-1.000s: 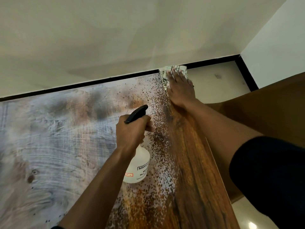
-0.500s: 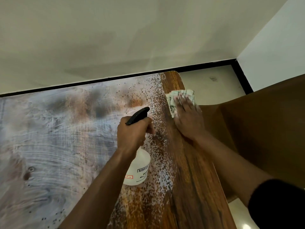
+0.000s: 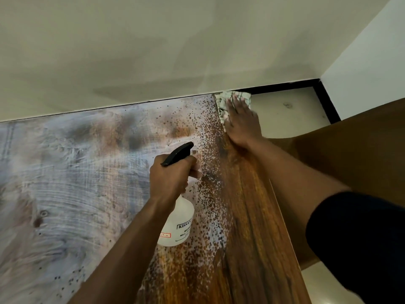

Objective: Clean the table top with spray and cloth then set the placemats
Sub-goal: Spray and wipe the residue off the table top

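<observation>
A wooden table top fills the lower left; most of it is smeared whitish and a strip along its right edge shows bare brown wood with droplets. My left hand grips a white spray bottle by its black trigger head, held over the table's middle. My right hand lies flat on a pale patterned cloth, pressing it onto the far right corner of the table. No placemats are in view.
The table's far edge meets a cream wall. Right of the table is pale floor with black skirting, a white wall and a brown wooden surface.
My right hand slid the cloth along the right edge toward me, then back out to the far corner. The left hand with the bottle stayed about where it was.
</observation>
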Demonstrator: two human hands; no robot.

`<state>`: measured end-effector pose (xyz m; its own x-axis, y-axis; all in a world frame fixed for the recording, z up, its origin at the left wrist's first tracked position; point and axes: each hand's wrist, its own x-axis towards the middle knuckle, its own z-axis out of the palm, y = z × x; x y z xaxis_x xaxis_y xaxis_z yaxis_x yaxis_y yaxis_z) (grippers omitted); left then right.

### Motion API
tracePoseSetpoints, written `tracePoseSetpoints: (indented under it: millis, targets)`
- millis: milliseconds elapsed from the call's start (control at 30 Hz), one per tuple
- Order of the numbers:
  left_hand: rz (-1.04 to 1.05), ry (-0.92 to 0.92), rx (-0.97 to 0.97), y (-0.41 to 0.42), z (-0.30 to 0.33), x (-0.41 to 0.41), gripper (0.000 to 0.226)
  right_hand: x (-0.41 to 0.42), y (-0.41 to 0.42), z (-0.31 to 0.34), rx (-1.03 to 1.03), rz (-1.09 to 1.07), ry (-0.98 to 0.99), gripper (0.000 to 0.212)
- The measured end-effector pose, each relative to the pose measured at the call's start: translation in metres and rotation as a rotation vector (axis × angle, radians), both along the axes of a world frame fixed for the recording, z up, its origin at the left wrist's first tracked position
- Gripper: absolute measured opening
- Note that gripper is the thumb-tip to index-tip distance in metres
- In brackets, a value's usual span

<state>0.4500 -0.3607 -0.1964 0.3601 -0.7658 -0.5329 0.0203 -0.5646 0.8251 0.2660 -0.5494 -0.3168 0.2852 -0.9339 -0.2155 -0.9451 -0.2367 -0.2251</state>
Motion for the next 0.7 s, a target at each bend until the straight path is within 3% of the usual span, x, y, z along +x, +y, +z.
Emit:
tracePoseSetpoints:
  millis: [200, 333, 600, 700]
  targets:
    - [0.004, 0.003, 0.016, 0.004, 0.003, -0.006, 0.019, -0.028, 0.1, -0.003, 0.005, -0.067, 0.037, 0.065]
    - [-0.003, 0.017, 0.012, 0.003, 0.002, -0.008, 0.025, -0.026, 0.084, -0.001, 0.006, -0.044, 0.039, 0.066]
    - [0.02, 0.021, -0.007, 0.003, 0.002, -0.001, 0.051, 0.02, -0.037, 0.01, 0.022, -0.005, 0.015, 0.063]
    - [0.036, 0.0, -0.003, 0.005, 0.001, 0.007, 0.047, 0.035, -0.039, 0.011, 0.035, -0.057, 0.024, 0.064]
